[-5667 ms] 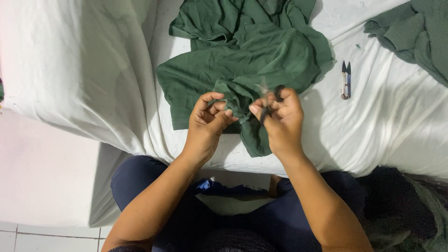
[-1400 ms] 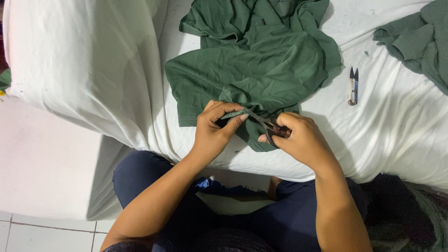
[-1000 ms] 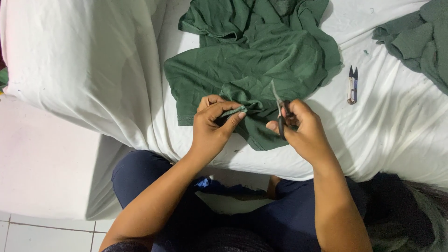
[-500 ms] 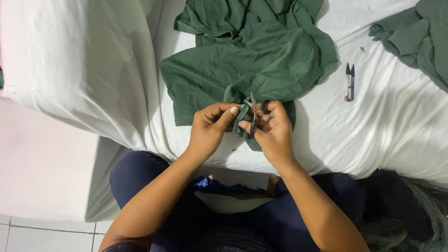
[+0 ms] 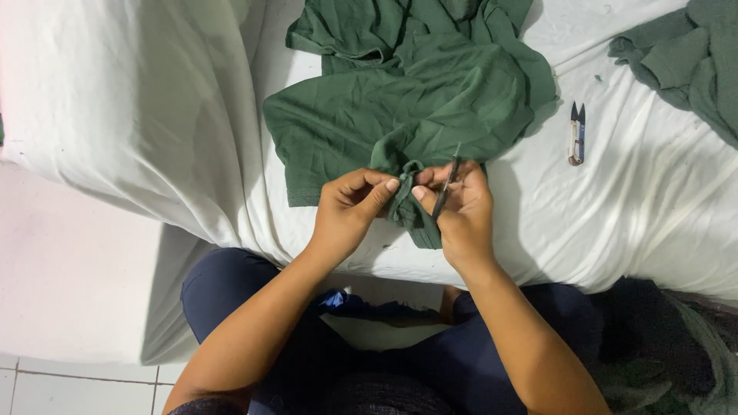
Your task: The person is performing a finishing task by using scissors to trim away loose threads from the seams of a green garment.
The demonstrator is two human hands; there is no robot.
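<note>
Green cloth fills the middle of the view: a crumpled dark green garment (image 5: 407, 100) lies spread on a bed covered with a white sheet (image 5: 123, 100), its lower edge bunched into a small fold right at the near edge of the bed. The left hand (image 5: 350, 211) has its fingers (image 5: 380, 192) closed in a pinch on that bunched fold, thumb and forefinger pressed together on the fabric with no gap showing between them. The right hand (image 5: 461, 211) sits just beside it, almost touching it across the fold; its fingers are curled shut around a thin dark tool (image 5: 446, 188), which stands tilted with its slim tip pointing up and away over the cloth. What kind of tool it is cannot be told at this size. The right thumb also presses on the same fold of the garment. Well apart from both hands, to the right on the sheet, lies a small pair of thread snips (image 5: 576, 132) with dark blades and a pale handle, touched by neither hand. A second heap of green fabric (image 5: 688, 58) rests at the upper right corner of the bed. Below the bed edge, the person's legs in dark blue trousers (image 5: 231, 296) show above a pale tiled floor (image 5: 69, 307).
</note>
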